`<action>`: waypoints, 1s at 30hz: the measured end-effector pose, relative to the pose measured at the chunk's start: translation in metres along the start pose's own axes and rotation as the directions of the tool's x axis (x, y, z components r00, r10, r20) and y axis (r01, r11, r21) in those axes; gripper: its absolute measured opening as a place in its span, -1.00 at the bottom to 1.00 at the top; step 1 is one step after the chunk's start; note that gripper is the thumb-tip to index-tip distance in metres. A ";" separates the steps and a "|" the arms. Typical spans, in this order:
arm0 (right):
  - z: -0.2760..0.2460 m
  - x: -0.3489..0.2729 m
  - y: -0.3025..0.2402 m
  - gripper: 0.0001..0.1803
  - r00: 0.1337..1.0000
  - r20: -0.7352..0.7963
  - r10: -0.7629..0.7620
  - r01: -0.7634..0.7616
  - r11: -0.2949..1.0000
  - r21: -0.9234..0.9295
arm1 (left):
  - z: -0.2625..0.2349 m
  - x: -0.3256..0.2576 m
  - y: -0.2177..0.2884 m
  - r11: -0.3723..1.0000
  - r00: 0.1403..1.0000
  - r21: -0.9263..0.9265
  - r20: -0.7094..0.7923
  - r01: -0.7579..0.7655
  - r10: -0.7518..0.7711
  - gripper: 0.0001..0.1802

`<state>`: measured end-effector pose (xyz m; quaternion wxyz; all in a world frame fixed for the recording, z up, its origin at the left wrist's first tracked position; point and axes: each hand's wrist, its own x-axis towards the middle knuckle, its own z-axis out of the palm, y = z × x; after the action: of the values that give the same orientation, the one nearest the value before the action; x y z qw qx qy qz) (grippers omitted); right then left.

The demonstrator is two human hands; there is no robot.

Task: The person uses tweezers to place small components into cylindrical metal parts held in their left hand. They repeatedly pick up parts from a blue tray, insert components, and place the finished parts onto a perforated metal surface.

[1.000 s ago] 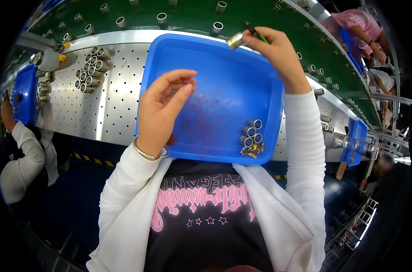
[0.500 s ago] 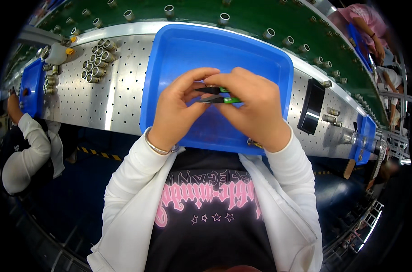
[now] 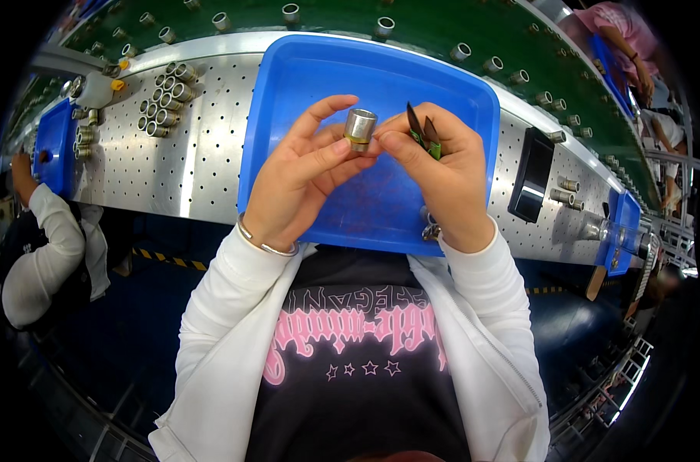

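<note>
Over a blue tray (image 3: 251, 165), my left hand (image 3: 288, 181) pinches a short silver metal sleeve (image 3: 361, 123) between thumb and fingers. The sleeve is hollow, its open rim up, with a brass-coloured band at the lower end. My right hand (image 3: 456, 181) keeps a pair of small thread snips (image 3: 422, 132) in its grasp, dark blades pointing up and away and green handles mostly hidden in the palm. Its thumb and index fingertips meet beside the sleeve's brass end; whether they pinch anything small there I cannot tell. Small metal parts (image 3: 430, 225) lie in the tray by my right wrist.
Similar sleeves (image 3: 165, 104) stand grouped on the perforated metal bench (image 3: 211, 115) to the left. A green conveyor (image 3: 327, 19) carries several more along the far side. Right of the tray lies a black flat device (image 3: 530, 175). A co-worker's sleeve (image 3: 53, 231) shows at far left.
The snips have swung from lying across between my hands to pointing up inside my right hand. The sleeve, mostly hidden before, now stands exposed in my left fingers.
</note>
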<state>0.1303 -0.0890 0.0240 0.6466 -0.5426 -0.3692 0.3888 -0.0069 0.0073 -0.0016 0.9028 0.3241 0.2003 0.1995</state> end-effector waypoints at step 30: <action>-0.035 0.005 -0.019 -0.74 0.979 0.082 -0.187 0.197 0.752 -0.629 | 0.006 0.005 -0.006 0.881 0.981 0.434 0.123 -0.191 0.152 -0.39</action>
<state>0.1654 -0.1011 0.0381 0.4597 -0.6850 -0.5367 0.1770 0.0016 0.0024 -0.0023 0.7917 0.5459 0.1721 0.2136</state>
